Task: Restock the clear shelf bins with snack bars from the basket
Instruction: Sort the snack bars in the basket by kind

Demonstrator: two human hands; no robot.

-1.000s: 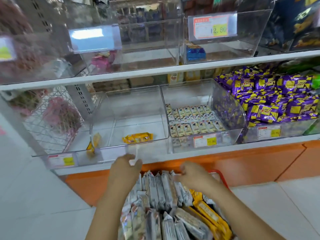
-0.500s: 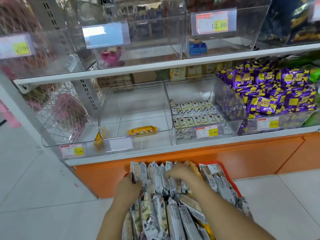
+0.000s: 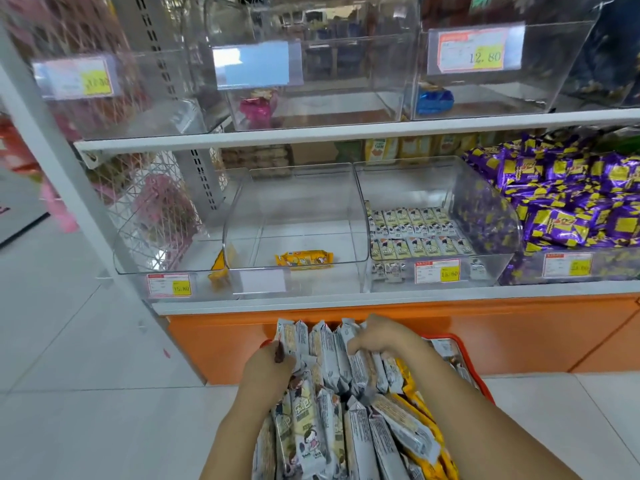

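A red basket point(image 3: 465, 358) on the floor is heaped with white-wrapped snack bars point(image 3: 329, 344) and some yellow ones point(image 3: 417, 393). My left hand point(image 3: 265, 367) grips the left side of an upright bunch of white bars. From the right side, my right hand point(image 3: 379, 336) curls over the same bunch. Above, a clear bin point(image 3: 298, 216) on the lower shelf holds one yellow bar point(image 3: 304, 258). The bin to its right point(image 3: 485, 237) holds rows of small white bars point(image 3: 415, 233).
A white shelf edge point(image 3: 346, 301) and an orange base panel point(image 3: 502, 334) stand just behind the basket. Purple-and-yellow packs point(image 3: 571, 199) fill the right bin. Upper clear bins hold a pink pack point(image 3: 256, 110) and a blue pack point(image 3: 434, 100). White tiled floor lies left.
My hands have dropped from the shelf edge into the basket and gathered a bunch of white bars. The view has shifted right and closer to the shelf.
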